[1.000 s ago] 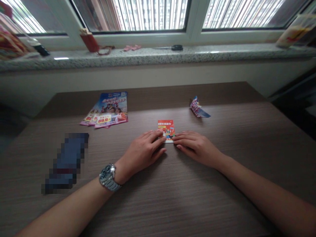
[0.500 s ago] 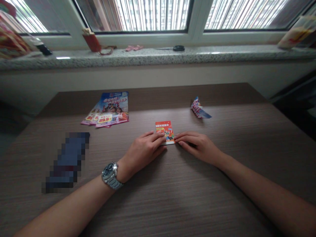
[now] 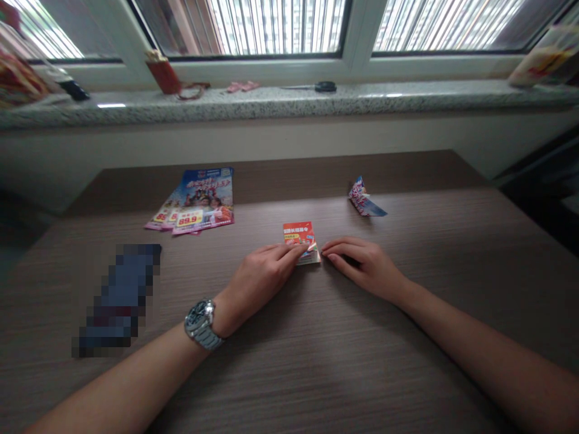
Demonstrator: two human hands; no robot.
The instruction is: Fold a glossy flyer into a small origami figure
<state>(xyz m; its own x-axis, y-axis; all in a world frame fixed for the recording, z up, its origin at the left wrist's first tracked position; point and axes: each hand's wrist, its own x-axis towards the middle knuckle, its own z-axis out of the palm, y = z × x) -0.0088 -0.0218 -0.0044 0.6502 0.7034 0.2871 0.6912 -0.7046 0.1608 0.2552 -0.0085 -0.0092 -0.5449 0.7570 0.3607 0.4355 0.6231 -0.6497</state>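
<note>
While only the head view shows this moment, it gives the layout plainly: a small folded leaflet [image 3: 301,241] lies on the brown table [image 3: 316,361] near the middle, just beyond both hands, so from the person it lies straight ahead and slightly far. Its long axis appears to run near to far, with the red printed face up and its near edge partly covered. The left hand [image 3: 260,280], a watch [image 3: 199,325] on its wrist, comes in from the near left; its fingers [image 3: 292,253] are held together and pressed flat on the near left part of the leaflet, and a near corner looks slightly lifted beside them. The right hand [image 3: 362,265] comes in from the near right, fingers loosely curled and close together, fingertips [image 3: 326,252] at or just beside the right edge of the leaflet; whether they touch it I cannot tell. Neither hand pinches the paper as far as can be seen. The left hand is on the leaflet, so it is the nearer. Far left lies a stack of flyers [image 3: 194,202], far right a folded paper shape [image 3: 364,199], both well apart from the hands; a blurred dark object [image 3: 117,298] lies at the left.
</note>
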